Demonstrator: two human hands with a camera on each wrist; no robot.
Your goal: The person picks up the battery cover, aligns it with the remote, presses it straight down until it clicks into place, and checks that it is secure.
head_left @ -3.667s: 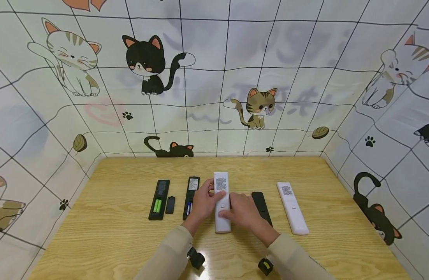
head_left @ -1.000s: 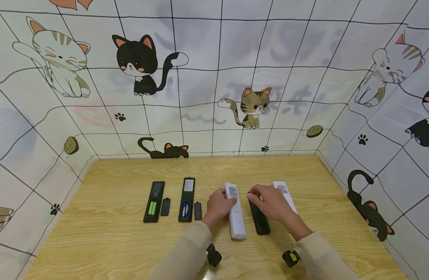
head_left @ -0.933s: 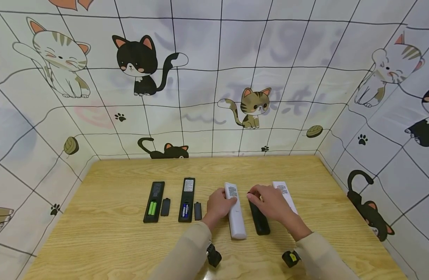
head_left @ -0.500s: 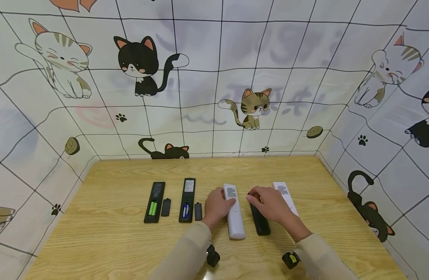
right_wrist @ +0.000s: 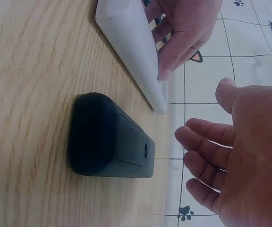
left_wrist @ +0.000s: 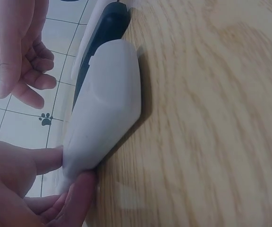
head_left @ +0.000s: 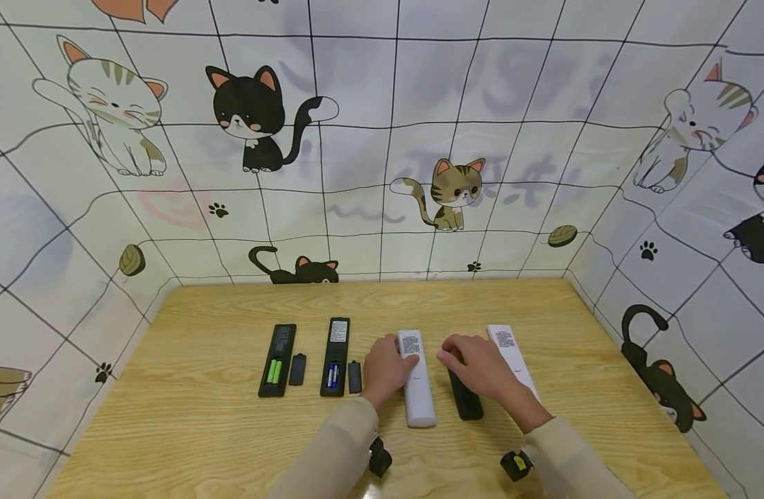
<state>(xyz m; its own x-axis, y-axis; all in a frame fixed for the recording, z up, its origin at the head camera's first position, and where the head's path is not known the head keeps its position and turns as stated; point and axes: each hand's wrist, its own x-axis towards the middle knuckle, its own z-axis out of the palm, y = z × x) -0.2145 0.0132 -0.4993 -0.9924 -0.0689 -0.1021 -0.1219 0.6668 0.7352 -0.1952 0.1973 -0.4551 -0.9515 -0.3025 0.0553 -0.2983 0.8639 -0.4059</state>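
Observation:
My left hand (head_left: 384, 369) pinches a white remote control (head_left: 421, 398) by its left edge, with the thumb on top. The remote lies face down on the table, its printed label at the far end. My right hand (head_left: 482, 364) hovers above a black remote control (head_left: 466, 403), fingers loosely bent with nothing between them. In the right wrist view, air shows between this hand and the black remote (right_wrist: 112, 142), whose battery cover (right_wrist: 130, 142) is on. From the head view, the right hand hides the black remote's far end.
To the left lie two black remotes with uncovered battery bays, one holding green batteries (head_left: 274, 371), the other blue ones (head_left: 333, 375). Their loose covers, one (head_left: 297, 369) and another (head_left: 354, 377), lie beside them. Another white remote (head_left: 513, 353) is at the right. A cat-print backdrop (head_left: 357, 152) surrounds the table.
Earlier both hands were on the white remote. The right hand has since let go and moved right, over the black remote; the left keeps its hold. Over the last second, hardly anything moved.

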